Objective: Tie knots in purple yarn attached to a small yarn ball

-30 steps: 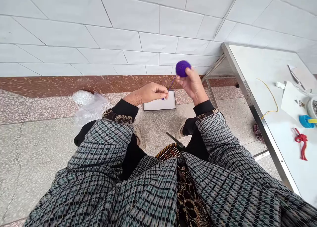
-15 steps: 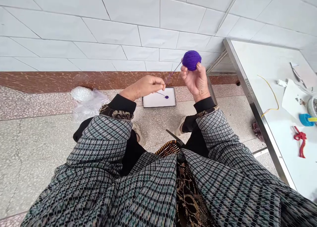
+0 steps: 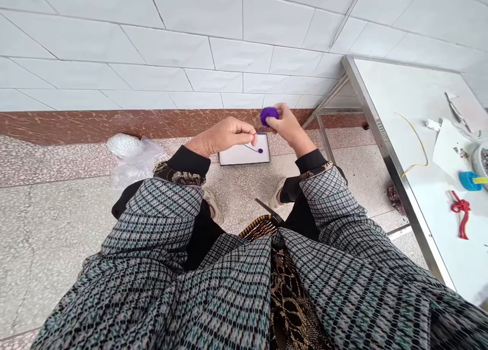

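A ball of purple yarn (image 3: 269, 115) is gripped in the fingers of my right hand (image 3: 287, 125), in front of the wall's brown base strip. From it a short length of strand runs to my left hand (image 3: 232, 135), whose thumb and fingers are pinched on the yarn. Below the hands, a shallow white tray with a dark rim (image 3: 236, 156) lies on the floor. In the tray sits a small purple yarn ball (image 3: 260, 150), with a thin strand leading up from it toward my left hand.
A clear plastic bag (image 3: 137, 162) with a white bundle (image 3: 124, 144) lies on the floor at left. To the right stands a metal-edged table (image 3: 438, 197) bearing a yellow cord (image 3: 421, 141), a red knotted cord (image 3: 461, 207) and a blue-capped item (image 3: 469, 181). A tiled wall (image 3: 224, 55) rises ahead.
My right hand has moved down and left with the yarn ball and turned over, coming close to my left hand. The left hand keeps its pinch in nearly the same place.
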### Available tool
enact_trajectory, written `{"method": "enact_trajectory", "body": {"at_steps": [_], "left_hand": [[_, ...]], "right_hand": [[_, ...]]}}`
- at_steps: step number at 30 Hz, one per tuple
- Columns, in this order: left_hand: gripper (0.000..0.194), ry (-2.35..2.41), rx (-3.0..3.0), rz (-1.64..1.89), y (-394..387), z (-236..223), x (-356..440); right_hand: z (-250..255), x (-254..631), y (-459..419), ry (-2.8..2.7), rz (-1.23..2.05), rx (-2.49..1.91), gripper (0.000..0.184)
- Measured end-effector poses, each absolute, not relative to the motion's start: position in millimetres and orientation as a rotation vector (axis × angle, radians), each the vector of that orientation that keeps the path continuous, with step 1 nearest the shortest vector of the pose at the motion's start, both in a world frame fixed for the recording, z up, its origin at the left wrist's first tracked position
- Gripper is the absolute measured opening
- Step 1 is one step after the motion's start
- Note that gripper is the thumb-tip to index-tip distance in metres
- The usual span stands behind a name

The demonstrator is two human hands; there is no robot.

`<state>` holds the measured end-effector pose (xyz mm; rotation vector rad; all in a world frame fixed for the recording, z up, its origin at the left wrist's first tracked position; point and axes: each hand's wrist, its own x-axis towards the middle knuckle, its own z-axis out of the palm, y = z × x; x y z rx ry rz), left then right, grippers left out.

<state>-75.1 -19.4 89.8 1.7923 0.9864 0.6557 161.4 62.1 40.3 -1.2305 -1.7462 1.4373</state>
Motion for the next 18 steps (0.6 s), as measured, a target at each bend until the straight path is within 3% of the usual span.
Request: {"method": "enact_trajectory", "body": {"at_steps": [2,6,10,13,16,18], "left_hand": [[0.018,1.061,1.782,0.758,-17.9,88.2,-80.0],[0.016,1.168,1.689,0.873,-10.7,78.4,-90.7],[0.017,1.175,1.667,0.843,-6.8,72.4,-89.5],[0.017,1.033,1.797,0.65,-10.8,79.0,-81.6],[0.018,0.877,1.868,0.508,-16.6,88.6,-77.7],[0.017,0.912,1.821,0.611,-17.7,90.5,-80.0]], "right_hand": [[46.8,163.5,55.6,-1.947,1.587,-1.219,0.044],[65.7,166.4,40.8,-2.055,2.04,-0.683,0.054],[77.2,166.7,40.8,-1.477,1.647,-0.6,0.061],[76.5,160.4,45.5,-1.338,1.409,-0.777,0.053],[69.6,153.3,44.4,-1.565,1.529,-1.021,0.046],[65.7,151.9,40.0,-1.812,1.739,-1.036,0.049]]}}
